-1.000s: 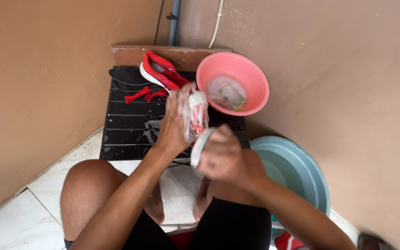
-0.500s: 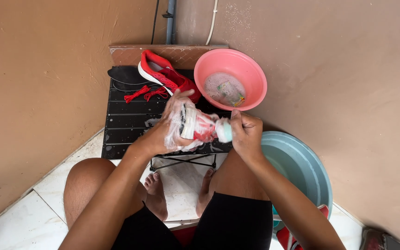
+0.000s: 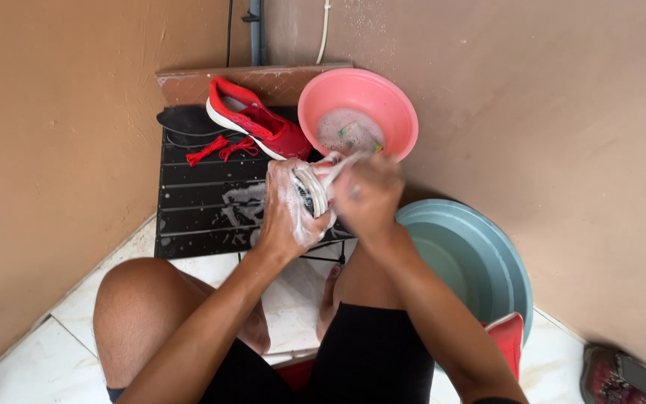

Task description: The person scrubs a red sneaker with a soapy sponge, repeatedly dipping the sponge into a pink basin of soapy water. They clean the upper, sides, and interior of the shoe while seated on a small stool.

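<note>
Tan walls met in a corner where a black slatted worktop [image 3: 203, 202] stood on pale floor tiles. Over its right edge, the soapy left hand [image 3: 289, 213] was clamped around a sudsy shoe [image 3: 314, 187], and the right hand [image 3: 368, 194] closed on it too. Farther off lay a red shoe [image 3: 256, 123], loose red laces [image 3: 222, 148] and a pink basin [image 3: 383, 101]; a teal basin [image 3: 480, 254] sat right.

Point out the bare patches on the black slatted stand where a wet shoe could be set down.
The front-left of the black slatted stand is bare, bordered by the red laces behind, the left wall, and the left hand to the right. The back is crowded: red shoe, a dark insole, pink basin. The right front lies under the soapy shoe and right hand.
</note>
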